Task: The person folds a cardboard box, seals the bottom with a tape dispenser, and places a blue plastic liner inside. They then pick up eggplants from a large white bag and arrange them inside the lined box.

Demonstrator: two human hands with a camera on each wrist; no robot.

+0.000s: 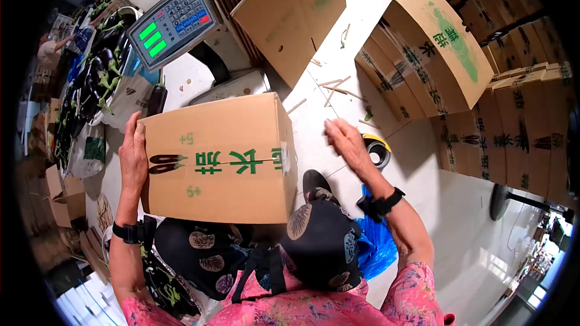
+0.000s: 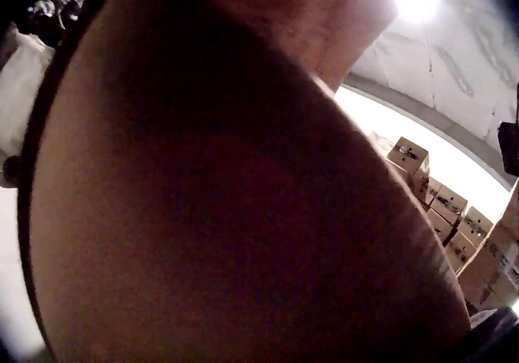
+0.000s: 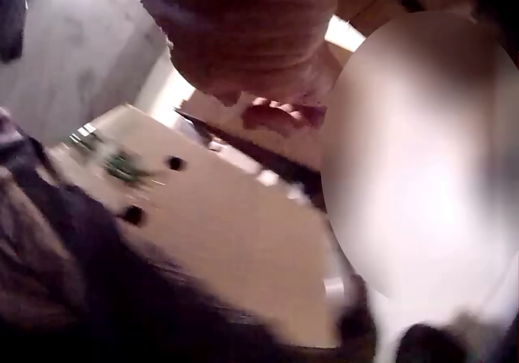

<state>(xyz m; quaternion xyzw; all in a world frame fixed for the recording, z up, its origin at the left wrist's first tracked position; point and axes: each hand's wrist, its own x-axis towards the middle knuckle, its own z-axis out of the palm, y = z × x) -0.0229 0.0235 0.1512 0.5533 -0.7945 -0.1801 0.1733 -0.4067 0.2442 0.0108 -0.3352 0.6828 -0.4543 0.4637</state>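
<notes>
A closed cardboard box (image 1: 223, 175) with green characters and an eggplant print lies by the person's thighs in the head view. The left hand (image 1: 134, 154) rests flat on its left side, fingers straight; in the left wrist view the box's shadowed side (image 2: 203, 217) hides the fingers, and part of the hand (image 2: 324, 23) shows above. Away from the box's right end, the right hand (image 1: 345, 143) is raised with loosely bent fingers and nothing seen in it. In the right wrist view that hand (image 3: 259, 47) is above the box (image 3: 227, 225). A yellow-and-black tape dispenser (image 1: 385, 145) lies just beyond it.
A scale with a lit display (image 1: 175, 21) stands at the upper left, beside eggplants (image 1: 99, 78). Flat cardboard (image 1: 290, 18) leans behind the box. Printed boxes (image 1: 501, 133) are stacked at the right. Blue plastic (image 1: 376, 244) lies by the right leg; scraps litter the floor (image 1: 326, 133).
</notes>
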